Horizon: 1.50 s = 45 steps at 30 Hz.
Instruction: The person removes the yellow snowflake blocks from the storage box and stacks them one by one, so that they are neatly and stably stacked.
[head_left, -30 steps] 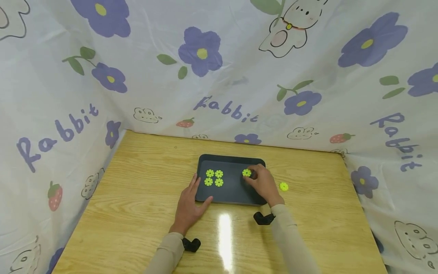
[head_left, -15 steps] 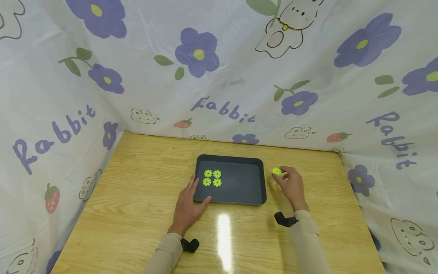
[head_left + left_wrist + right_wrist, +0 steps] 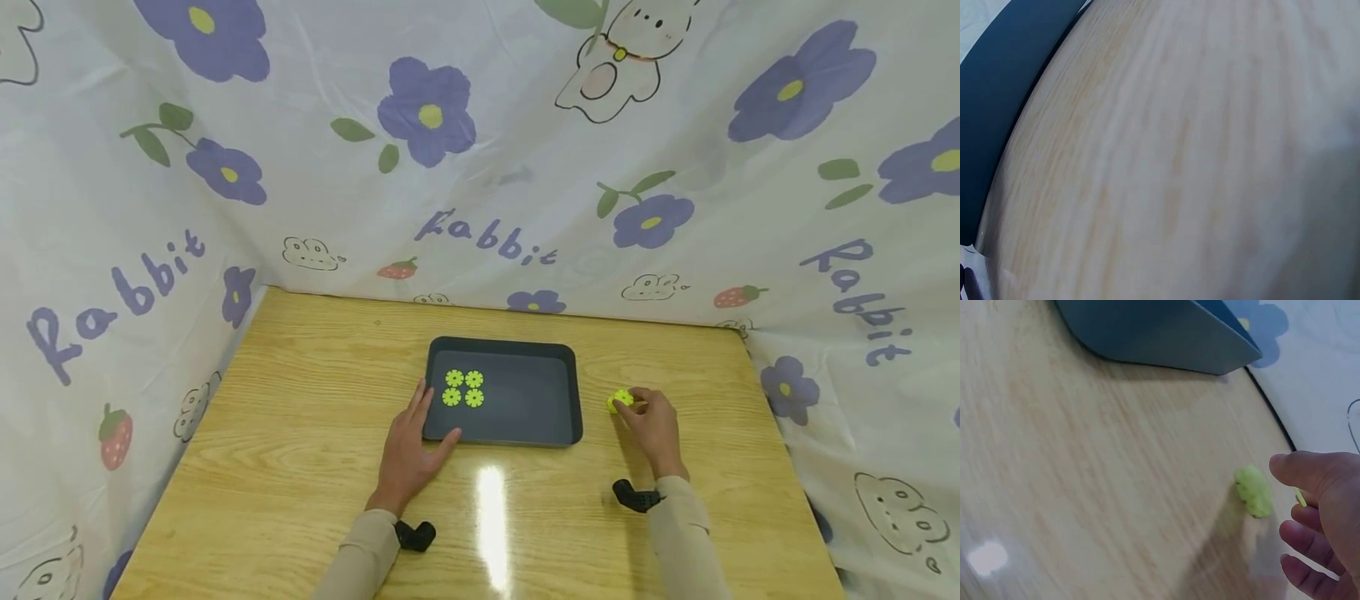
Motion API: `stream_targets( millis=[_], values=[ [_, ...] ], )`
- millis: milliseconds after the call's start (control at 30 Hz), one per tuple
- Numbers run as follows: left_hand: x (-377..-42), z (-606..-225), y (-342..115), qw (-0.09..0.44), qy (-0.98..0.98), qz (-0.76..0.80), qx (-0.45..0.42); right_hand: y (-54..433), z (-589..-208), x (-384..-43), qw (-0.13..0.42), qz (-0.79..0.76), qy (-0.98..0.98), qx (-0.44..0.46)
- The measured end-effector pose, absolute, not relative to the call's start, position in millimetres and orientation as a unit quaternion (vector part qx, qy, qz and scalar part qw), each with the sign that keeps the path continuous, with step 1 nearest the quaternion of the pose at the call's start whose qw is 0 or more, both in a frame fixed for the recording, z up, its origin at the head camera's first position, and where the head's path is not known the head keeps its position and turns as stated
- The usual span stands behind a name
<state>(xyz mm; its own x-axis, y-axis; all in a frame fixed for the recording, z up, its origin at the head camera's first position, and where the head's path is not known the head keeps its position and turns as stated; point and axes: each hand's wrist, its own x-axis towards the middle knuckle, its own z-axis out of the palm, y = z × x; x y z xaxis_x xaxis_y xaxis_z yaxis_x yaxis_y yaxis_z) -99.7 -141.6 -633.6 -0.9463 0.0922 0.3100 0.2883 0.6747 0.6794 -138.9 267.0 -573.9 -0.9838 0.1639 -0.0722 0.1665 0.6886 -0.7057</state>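
Observation:
My right hand (image 3: 654,427) is just right of the dark tray (image 3: 528,408), pinching a yellow-green notched building disc (image 3: 623,397) between thumb and fingers. In the right wrist view only a thin edge of this held disc (image 3: 1300,497) shows behind the thumb. A second notched disc (image 3: 1252,490) lies on the table close beyond the fingertips; from the head the two discs overlap. My left hand (image 3: 406,458) rests against the tray's left front corner, fingers straight and thumb along the front rim. Several like discs (image 3: 464,388) lie in a two-by-two block in the tray's left part.
The wooden table (image 3: 315,367) ends at the back against a white cloth (image 3: 337,192) printed with flowers and rabbits, which also hangs at both sides. A bright light reflection (image 3: 492,517) falls on the table in front of the tray.
The right hand has moved from over the tray to the right, carrying the pinched disc, then down towards the loose disc on the table. The left hand and tray stay put.

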Motion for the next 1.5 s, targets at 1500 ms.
stream_targets(
  millis=[1500],
  values=[
    [-99,-631,-140,0.126,-0.911,-0.381,-0.101,262,-576,-143,-0.032,-0.365,0.929,0.059]
  ],
)
